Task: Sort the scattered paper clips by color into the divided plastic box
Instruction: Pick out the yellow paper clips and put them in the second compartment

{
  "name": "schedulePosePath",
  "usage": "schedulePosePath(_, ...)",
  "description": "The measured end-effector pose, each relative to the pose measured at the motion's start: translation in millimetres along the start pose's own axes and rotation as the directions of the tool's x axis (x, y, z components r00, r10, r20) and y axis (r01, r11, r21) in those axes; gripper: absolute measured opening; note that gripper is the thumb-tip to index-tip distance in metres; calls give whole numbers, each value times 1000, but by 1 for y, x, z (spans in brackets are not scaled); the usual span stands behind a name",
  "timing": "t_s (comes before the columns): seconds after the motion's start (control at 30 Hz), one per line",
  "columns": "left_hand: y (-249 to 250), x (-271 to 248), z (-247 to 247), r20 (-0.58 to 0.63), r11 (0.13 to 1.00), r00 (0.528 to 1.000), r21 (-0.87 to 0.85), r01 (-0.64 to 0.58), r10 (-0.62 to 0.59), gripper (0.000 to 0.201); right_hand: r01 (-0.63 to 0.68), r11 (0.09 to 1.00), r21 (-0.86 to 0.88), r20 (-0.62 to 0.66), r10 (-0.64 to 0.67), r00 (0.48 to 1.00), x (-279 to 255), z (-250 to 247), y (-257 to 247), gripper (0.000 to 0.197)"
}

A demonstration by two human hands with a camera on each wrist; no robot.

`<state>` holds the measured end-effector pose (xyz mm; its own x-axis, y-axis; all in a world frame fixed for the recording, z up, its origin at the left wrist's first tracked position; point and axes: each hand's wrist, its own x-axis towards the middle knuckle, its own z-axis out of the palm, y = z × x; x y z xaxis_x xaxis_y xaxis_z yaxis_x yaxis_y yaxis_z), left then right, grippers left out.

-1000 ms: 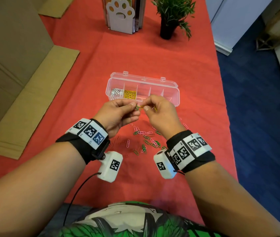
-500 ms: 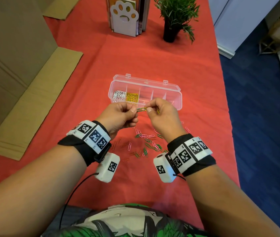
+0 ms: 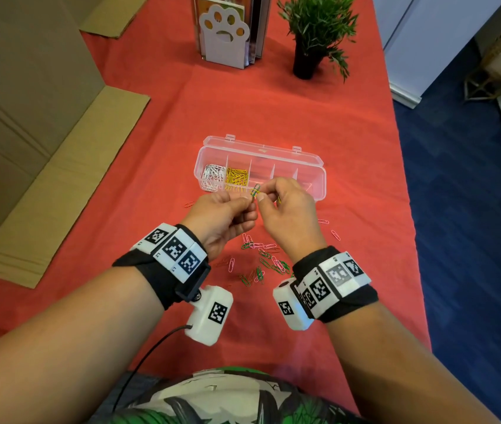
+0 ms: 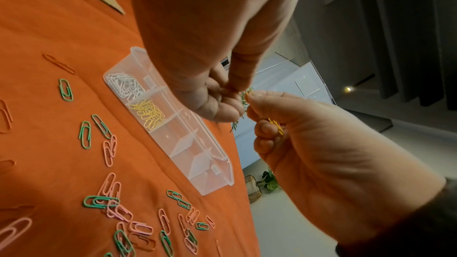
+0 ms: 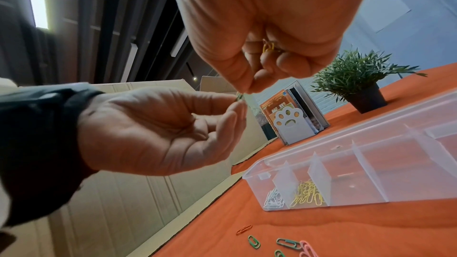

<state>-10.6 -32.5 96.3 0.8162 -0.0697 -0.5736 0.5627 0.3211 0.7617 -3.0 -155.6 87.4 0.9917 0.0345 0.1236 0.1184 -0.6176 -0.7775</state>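
Observation:
The clear divided box (image 3: 310,162) lies open on the red cloth, with white clips (image 3: 212,175) in its leftmost compartment and yellow clips (image 3: 237,178) in the one beside it. My left hand (image 3: 247,201) and right hand (image 3: 263,195) meet just in front of the box. Both pinch the same small green paper clip (image 3: 255,191), held upright between the fingertips. The right hand's curled fingers also hold yellow clips (image 4: 275,124) against the palm, seen again as yellow clips (image 5: 268,47) in the right wrist view. Scattered green, pink and orange clips (image 3: 263,258) lie under my wrists.
A paw-shaped book stand (image 3: 226,35) and a potted plant (image 3: 313,29) stand at the far end. Flattened cardboard (image 3: 44,179) covers the left side. The table's right edge (image 3: 408,209) drops to a blue floor. An orange clip (image 3: 188,204) lies left of my left hand.
The green clip between my fingertips has turned from lying sideways to standing upright. Both hands stay together in front of the box, a little closer to it.

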Motion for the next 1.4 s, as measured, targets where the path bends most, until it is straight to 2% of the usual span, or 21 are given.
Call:
schedulePosePath(0.13, 0, -4, -1, 24, 999, 1000, 48, -9, 7, 16, 7, 1000, -13, 6, -7, 1000, 5, -4, 2, 7)
schedulePosePath(0.43, -1, -5, -1, -43, 992, 999, -121, -38, 33, 9, 65, 998, 18, 32, -66, 997, -2, -1, 5, 11)
schedulePosePath(0.57, -1, -5, -1, -49, 990, 997, -122, -67, 62, 7, 71, 997, 34, 47, -73, 996, -2, -1, 5, 16)
schedulePosePath(0.63, 0, -6, -1, -26, 991, 998, -118, -66, 64, 13, 69, 997, 46, 41, -71, 997, -1, -2, 5, 19)
schedulePosePath(0.7, 2, -6, -2, -2, 995, 998, -78, -62, 62, 21, 63, 997, 47, 49, -65, 997, 0, -4, 4, 21)
schedulePosePath(0.87, 2, -5, -3, 5, 996, 996, 3, -88, 88, 23, 49, 998, 31, 102, -52, 993, 0, -5, -1, 24)
schedulePosePath(1.0, 2, -7, -6, 6, 991, 991, -5, -133, 133, 10, 3, 999, 42, 86, -6, 996, 1, -7, -5, 22)
schedulePosePath(1.4, 4, -5, -8, 67, 966, 978, 158, -204, 195, 30, -6, 1000, 19, 9, 5, 1000, -2, 5, -12, 19)
